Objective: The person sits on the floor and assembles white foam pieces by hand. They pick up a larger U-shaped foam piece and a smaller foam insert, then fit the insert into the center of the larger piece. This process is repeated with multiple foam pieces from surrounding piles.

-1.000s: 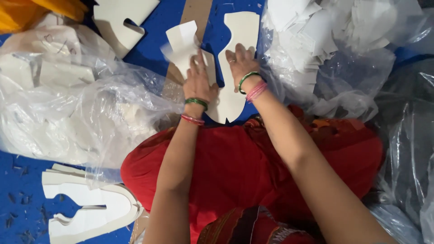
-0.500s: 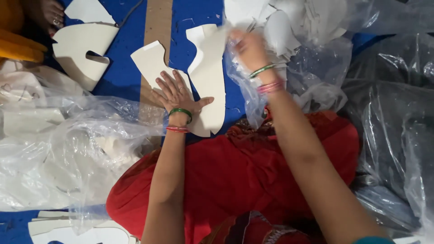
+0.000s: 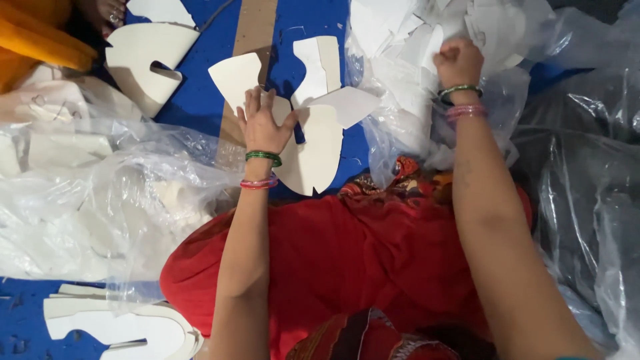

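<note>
The work looked only partly done: the left hand lay flat and released on a small stack of cream cut-out pieces on the blue floor mat, while far more waited unsorted. The right hand was clenched inside the clear plastic bag, its grip seemingly closed on the white scraps heaped there, though what exactly it held could not be told. Another clear bag at the left held more pale pieces.

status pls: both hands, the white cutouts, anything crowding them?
Left hand flat, fingers spread, pressing white cutouts on the blue mat. Right hand fisted in the plastic bag of cut pieces. Loose clear plastic crowds the left side.
</note>
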